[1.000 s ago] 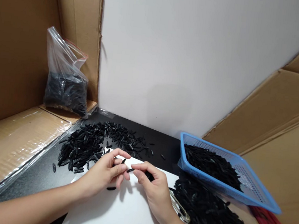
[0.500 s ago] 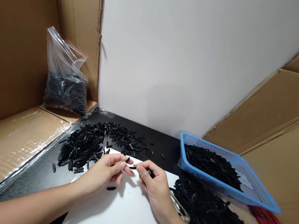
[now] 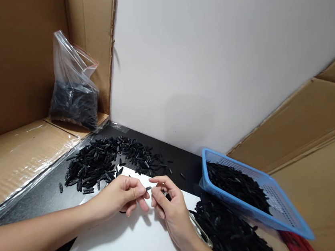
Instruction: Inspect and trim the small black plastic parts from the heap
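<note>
My left hand (image 3: pixel 127 195) pinches a small black elongated piece (image 3: pixel 148 188) between thumb and fingers; its free end points toward my right hand. My right hand (image 3: pixel 171 202) is curled close by, with more black pieces (image 3: pixel 166 195) tucked in its palm. Its index finger is lifted, while the thumb lies near the piece in my left hand. Both hands hover over a white sheet (image 3: pixel 133 238). Another dark piece on the sheet is mostly hidden under my left hand.
A pile of black slivers (image 3: pixel 93 161) spreads at the back left. On the right, a blue basket (image 3: pixel 286 195) holds black pieces, and a darker heap (image 3: pixel 233 237) lies before it, beside a metal tool (image 3: pixel 199 228). A clear zip bag (image 3: pixel 73 98) leans against cardboard (image 3: pixel 87 31).
My hands have come closer together. The left fingers have closed on the black piece, which was at the right fingertips. The right index finger has lifted.
</note>
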### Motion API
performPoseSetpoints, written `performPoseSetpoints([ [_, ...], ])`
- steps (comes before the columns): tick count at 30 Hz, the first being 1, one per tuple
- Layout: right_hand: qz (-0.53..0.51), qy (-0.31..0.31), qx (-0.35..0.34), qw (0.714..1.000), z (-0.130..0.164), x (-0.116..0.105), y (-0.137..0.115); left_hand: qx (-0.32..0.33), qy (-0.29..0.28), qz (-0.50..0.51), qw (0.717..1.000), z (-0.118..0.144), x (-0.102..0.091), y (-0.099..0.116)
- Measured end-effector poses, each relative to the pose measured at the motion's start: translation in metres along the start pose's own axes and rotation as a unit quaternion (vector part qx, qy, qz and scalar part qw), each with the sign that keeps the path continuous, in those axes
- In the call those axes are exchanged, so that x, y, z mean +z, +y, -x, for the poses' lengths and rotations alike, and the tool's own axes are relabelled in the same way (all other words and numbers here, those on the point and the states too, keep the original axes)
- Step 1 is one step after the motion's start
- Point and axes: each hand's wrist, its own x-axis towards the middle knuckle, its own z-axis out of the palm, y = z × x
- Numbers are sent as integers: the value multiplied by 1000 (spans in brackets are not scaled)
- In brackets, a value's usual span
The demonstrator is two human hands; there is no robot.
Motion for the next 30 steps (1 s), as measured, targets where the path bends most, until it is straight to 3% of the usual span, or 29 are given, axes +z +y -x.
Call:
performPoseSetpoints([
  [4,87,-2,-28,996,3,-1,-1,13,-11,-11,1000,-2,-3,-3],
  [13,146,14,-80,986,5,-1,-6,33,-13,-41,999,0,-4,2],
  [19,119,43,-66,990,3,-2,-3,69,73,-34,994,0,-2,8],
  [27,83,42,-39,995,1,-3,4,55,47,-3,997,0,-2,-1],
  [30,19,28,-8,999,1,-2,2,72,48,-14,996,-2,-4,-1],
])
